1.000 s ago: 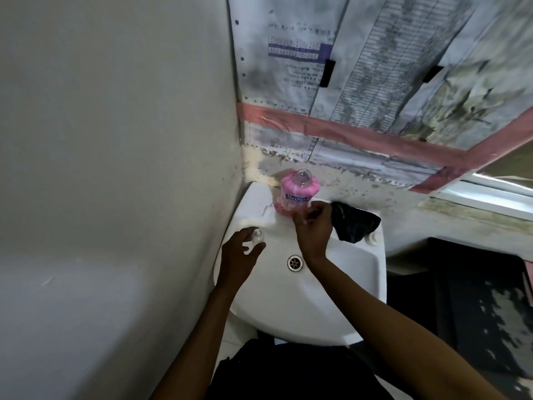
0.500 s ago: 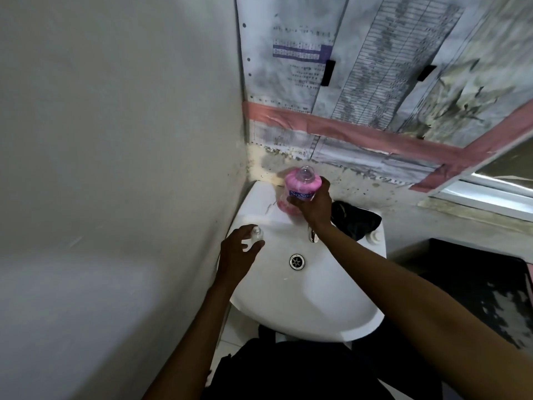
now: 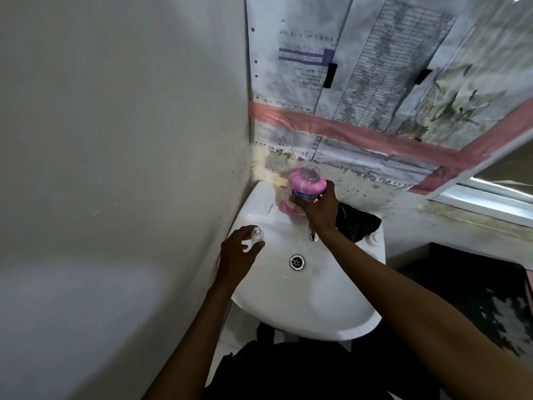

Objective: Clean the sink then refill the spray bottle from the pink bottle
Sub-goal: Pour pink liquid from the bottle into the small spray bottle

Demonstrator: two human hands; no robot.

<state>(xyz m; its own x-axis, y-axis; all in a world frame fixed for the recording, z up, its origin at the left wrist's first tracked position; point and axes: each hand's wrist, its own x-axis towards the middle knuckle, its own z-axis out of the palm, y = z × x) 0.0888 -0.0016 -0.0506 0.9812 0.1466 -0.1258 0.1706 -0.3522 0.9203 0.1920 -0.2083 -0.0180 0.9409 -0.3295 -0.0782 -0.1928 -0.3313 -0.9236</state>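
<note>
A white sink (image 3: 302, 307) stands in the wall corner, its drain (image 3: 297, 261) in the middle of the basin. The pink bottle (image 3: 306, 184), with a clear open neck and a blue label, stands on the sink's back ledge. My right hand (image 3: 318, 209) grips it around its lower body. A small clear spray bottle (image 3: 256, 238), with no cap on it, stands on the sink's left rim. My left hand (image 3: 238, 251) curls around it, thumb on one side and fingers on the other.
A black cloth (image 3: 357, 223) lies on the back right ledge beside a white tap knob (image 3: 374, 237). The chrome tap spout (image 3: 313, 235) shows under my right wrist. Walls close in on the left and behind. Dark clothing sits below the sink's front edge.
My right hand has reached from the basin's back edge up to the pink bottle and closed around it. My left hand has stayed on the spray bottle.
</note>
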